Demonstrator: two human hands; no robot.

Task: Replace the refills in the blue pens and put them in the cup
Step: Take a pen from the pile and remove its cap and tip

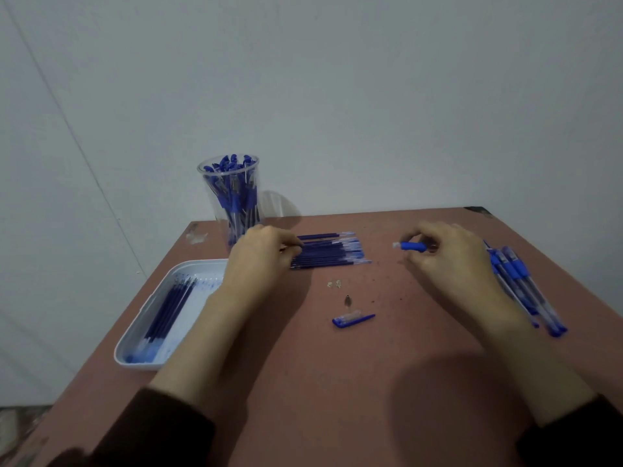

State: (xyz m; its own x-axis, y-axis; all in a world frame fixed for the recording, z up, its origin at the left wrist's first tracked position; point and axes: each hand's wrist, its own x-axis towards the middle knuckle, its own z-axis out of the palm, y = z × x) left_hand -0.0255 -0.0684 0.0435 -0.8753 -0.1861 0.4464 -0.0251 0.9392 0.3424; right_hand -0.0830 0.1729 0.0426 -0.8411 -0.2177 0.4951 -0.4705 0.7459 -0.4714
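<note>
While you hold both hands over the tabletop, the stock stands thus.

- Left hand: fingers curled onto the left ends of the refills, seemingly pinching one.
- Right hand: grasping a barrel, its blue grip end poking out leftward.
- Refills: one flat row between your hands, touching the left hand and apart from the right. Long axis runs hand to hand, clear tips toward the right hand.
- Barrel: lies along much the same line, its free end facing the row. Your left hand is the nearer, so the refill would probably travel rightward to meet it. Which end must lead I cannot tell.
- Cup: upright, just beyond the left hand, packed with pens.
- Tray: outside the left forearm, holding dark refills.
- Pens: a heap just outside the right hand, not yet in the cup.
- Cap and metal tip: loose, nearer you, between the forearms.
</note>
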